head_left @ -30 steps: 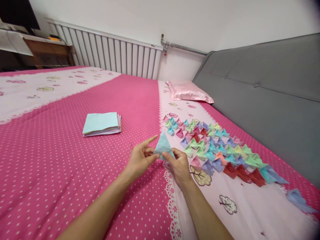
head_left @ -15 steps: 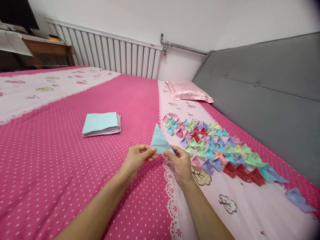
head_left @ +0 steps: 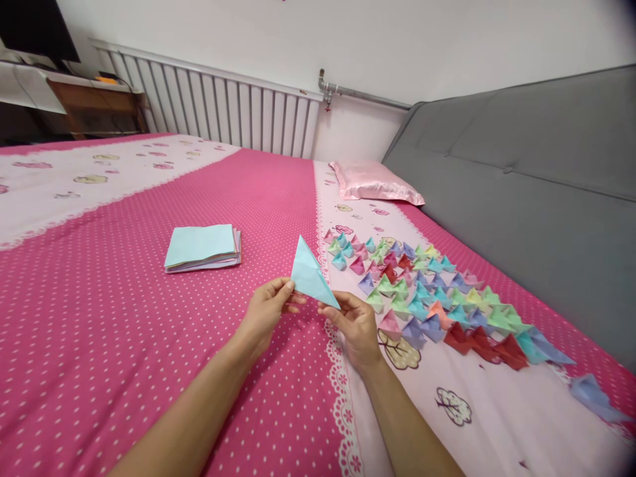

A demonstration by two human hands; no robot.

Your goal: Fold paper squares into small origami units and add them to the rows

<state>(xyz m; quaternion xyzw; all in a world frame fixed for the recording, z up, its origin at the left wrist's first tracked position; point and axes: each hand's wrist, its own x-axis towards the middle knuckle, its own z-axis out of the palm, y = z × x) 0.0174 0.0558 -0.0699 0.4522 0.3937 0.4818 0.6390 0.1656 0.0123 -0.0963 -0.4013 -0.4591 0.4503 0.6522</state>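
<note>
A light blue folded paper triangle [head_left: 312, 273] is held up above the bed, its point tilted up and to the left. My left hand [head_left: 269, 303] pinches its left corner between thumb and fingers. On the lower right corner, my right hand [head_left: 352, 323] is closed with thumb and fingers. To the left lies a stack of paper sheets [head_left: 201, 246] with a light blue one on top. Rows of small folded paper boats [head_left: 422, 295] in several colours stand to the right of my right hand.
A pink dotted bedspread [head_left: 124, 344] with white printed bands covers the bed. The pink pillow [head_left: 375, 181] lies at the far end, beside a grey padded headboard [head_left: 527, 165]. Behind the bed are a white radiator [head_left: 213, 99] and a desk [head_left: 99, 99] with a monitor [head_left: 37, 30].
The blue paper triangle has turned, its tip moving up and to the left. My left hand has shifted slightly left and up; my right hand stays on the right corner.
</note>
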